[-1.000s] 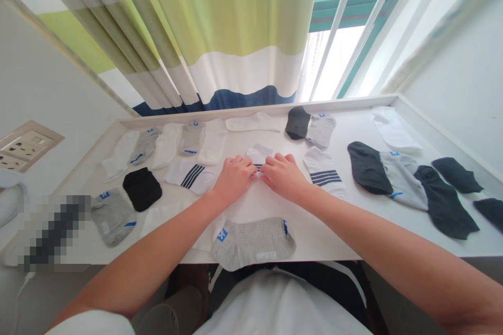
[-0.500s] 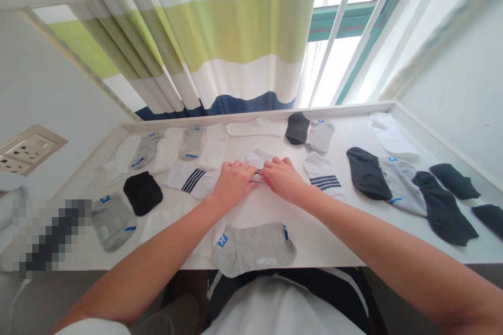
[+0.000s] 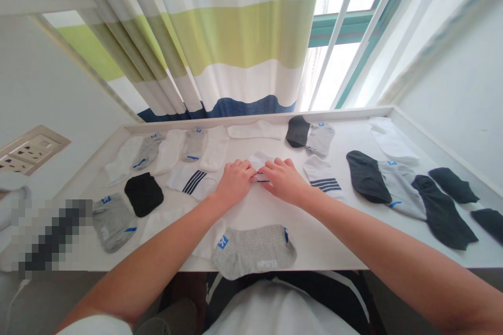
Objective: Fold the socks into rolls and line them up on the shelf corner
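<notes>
My left hand (image 3: 234, 182) and my right hand (image 3: 283, 179) meet at the middle of the white table (image 3: 275, 209), fingers curled and pinching a white sock with dark stripes (image 3: 261, 159); only its far end shows past my fingers. A grey sock with a blue tag (image 3: 253, 250) lies near the front edge, below my hands. A white striped sock (image 3: 192, 180) sits just left of my left hand, and another white striped sock (image 3: 323, 177) lies just right of my right hand.
Several white, grey and black socks are spread over the table: a row at the back left (image 3: 168, 149), a black sock (image 3: 143, 194), dark and grey socks at the right (image 3: 401, 186). A striped curtain (image 3: 236, 42) and window stand behind; a wall socket (image 3: 27, 149) is at the left.
My hands have stayed together on the striped white sock, with my fingers closing a little more over it. The view has tilted slightly.
</notes>
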A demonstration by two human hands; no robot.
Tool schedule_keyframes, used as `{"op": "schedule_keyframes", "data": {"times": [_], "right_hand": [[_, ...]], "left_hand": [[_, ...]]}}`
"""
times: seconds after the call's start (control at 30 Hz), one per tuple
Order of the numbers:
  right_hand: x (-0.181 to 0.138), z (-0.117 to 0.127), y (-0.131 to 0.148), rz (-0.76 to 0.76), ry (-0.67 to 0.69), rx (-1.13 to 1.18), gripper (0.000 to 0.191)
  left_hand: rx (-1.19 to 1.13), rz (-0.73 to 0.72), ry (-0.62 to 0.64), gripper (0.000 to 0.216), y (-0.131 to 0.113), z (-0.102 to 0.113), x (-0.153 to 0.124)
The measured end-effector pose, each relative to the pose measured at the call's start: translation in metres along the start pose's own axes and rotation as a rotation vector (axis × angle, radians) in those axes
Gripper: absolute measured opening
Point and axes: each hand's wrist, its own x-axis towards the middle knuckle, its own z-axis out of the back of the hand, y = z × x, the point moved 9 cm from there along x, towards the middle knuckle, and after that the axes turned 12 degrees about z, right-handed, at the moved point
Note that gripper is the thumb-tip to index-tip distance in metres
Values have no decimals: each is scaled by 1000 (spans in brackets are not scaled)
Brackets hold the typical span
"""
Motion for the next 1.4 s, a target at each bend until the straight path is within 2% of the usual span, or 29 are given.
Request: {"op": "schedule_keyframes", "data": {"times": [0.23,0.4,0.5,0.67,0.97,1.13,1.27,1.4], "right_hand": [[1,-1,-2,-8,-12,-57,19],[4,-2,-4,-22,7,-30,21],[4,-3,-7,-36,12,8,22],[3,-4,-10,-49,14,49,23],[-2,1,-6,-12,-56,-24,22],[2,-3,-5,0,-28,-26,17],[4,-5,-6,-20,-20,-3,20],[4,-7,-8,-54,-3,25,25]], "left_hand": [[47,5,8,19,-1,0,3],[39,-24,-54,16,-1,7,1],[-15,-48,-80,27,-1,10,-2],[-41,-39,-50,9,0,6,2],[-33,3,-14,12,0,2,9],[6,23,17,14,0,1,7],[60,-4,-34,17,-1,5,1],[29,-40,-97,31,0,10,-5]]}}
